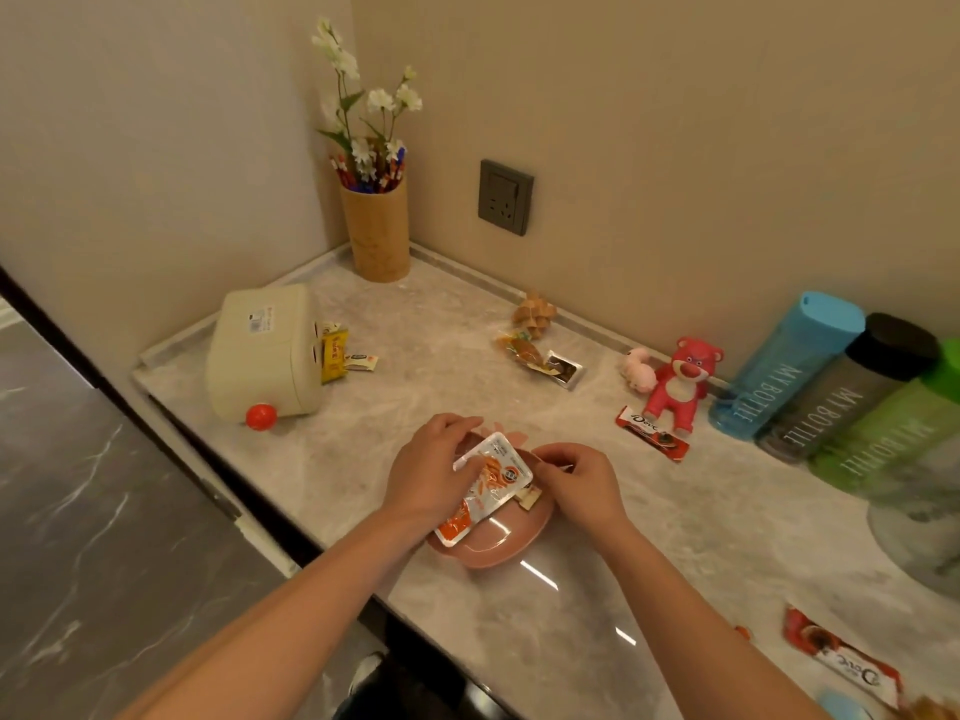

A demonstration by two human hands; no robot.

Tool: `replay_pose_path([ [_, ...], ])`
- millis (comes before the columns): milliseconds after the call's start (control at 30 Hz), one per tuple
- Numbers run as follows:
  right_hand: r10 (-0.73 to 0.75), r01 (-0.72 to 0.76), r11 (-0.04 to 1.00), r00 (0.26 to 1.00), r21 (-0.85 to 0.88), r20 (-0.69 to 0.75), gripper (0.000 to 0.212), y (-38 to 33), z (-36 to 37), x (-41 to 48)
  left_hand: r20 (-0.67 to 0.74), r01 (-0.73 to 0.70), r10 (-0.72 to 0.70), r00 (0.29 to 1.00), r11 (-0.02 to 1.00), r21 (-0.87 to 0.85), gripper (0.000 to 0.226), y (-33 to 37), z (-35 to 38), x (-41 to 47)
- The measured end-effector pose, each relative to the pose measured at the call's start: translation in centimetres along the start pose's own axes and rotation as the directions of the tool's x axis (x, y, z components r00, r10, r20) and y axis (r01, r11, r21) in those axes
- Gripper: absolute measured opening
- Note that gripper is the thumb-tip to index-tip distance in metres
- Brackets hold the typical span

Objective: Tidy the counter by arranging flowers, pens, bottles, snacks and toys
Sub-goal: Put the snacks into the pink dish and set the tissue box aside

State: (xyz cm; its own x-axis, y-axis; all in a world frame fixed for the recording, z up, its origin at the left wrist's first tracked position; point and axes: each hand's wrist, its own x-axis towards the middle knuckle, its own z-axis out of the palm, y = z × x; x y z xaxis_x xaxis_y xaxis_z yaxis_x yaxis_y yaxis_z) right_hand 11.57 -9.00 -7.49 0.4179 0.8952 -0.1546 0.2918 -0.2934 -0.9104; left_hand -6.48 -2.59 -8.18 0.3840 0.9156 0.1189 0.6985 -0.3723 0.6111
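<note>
Head view looks down on a white-and-orange snack packet [485, 485] lying tilted across a pink dish [498, 550] near the counter's front edge. The left hand [428, 470] pinches the packet's far end, fingers curled over it. The right hand [576, 483] has its fingers curled at the packet's right edge, over a small wrapped sweet [529, 498] in the dish; whether it actually grips anything I cannot tell.

The packet overhangs the dish's near-left rim, so if let go as it lies it may tip out onto the marble counter [597, 589], or nudge the small sweet out.

Further out, loose snacks wait: a red Dove bar [652, 433] to the right, another chocolate bar [844, 662] at near right, wrapped snacks [540, 356] further back. A pink bear toy [678, 384] stands beside three bottles [831, 387] at right. A bamboo holder [376, 226] with pens and flowers sits in the far corner, and a cream box [265, 350] lies on its side at left.
</note>
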Motion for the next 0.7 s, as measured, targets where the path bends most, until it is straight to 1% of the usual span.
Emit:
replay_pose_path([
  [67, 0.013, -0.013, 1.000, 1.000, -0.002, -0.012, 0.020, -0.4, 0.2, 1.2, 0.024, -0.003, 0.003, 1.000, 1.000, 0.009, 0.055, 0.0, -0.2, 1.2],
  [167, 0.033, -0.033, 0.999, 0.999, -0.010, -0.026, 0.014, -1.1, 0.6, 2.9, 0.062, -0.024, 0.024, 0.998, 1.000, 0.011, 0.059, -0.4, -0.5, 3.2],
  [300, 0.059, -0.061, 0.998, 0.994, -0.017, -0.091, 0.008, -1.7, 1.1, 4.9, 0.125, -0.028, 0.035, 0.992, 0.998, -0.058, 0.051, -1.3, -0.9, 6.5],
  [400, 0.089, -0.090, 0.996, 0.985, -0.002, -0.151, 0.005, -2.2, 1.3, 6.3, 0.166, -0.071, 0.080, 0.983, 0.996, -0.060, 0.045, -1.6, -1.4, 9.2],
  [567, 0.085, -0.100, 0.994, 0.970, -0.053, -0.230, 0.024, -2.8, 1.2, 8.4, 0.245, -0.103, 0.126, 0.961, 0.989, -0.103, 0.041, -2.0, -1.7, 13.4],
  [633, 0.087, -0.112, 0.990, 0.962, -0.084, -0.258, 0.034, -2.8, 1.1, 9.1, 0.263, -0.153, 0.178, 0.948, 0.982, -0.112, 0.041, -1.8, -1.5, 14.9],
  [700, 0.086, -0.120, 0.987, 0.956, -0.106, -0.281, 0.034, -2.9, 1.0, 9.6, 0.266, -0.218, 0.243, 0.933, 0.968, -0.122, 0.042, -1.4, -1.3, 16.3],
])
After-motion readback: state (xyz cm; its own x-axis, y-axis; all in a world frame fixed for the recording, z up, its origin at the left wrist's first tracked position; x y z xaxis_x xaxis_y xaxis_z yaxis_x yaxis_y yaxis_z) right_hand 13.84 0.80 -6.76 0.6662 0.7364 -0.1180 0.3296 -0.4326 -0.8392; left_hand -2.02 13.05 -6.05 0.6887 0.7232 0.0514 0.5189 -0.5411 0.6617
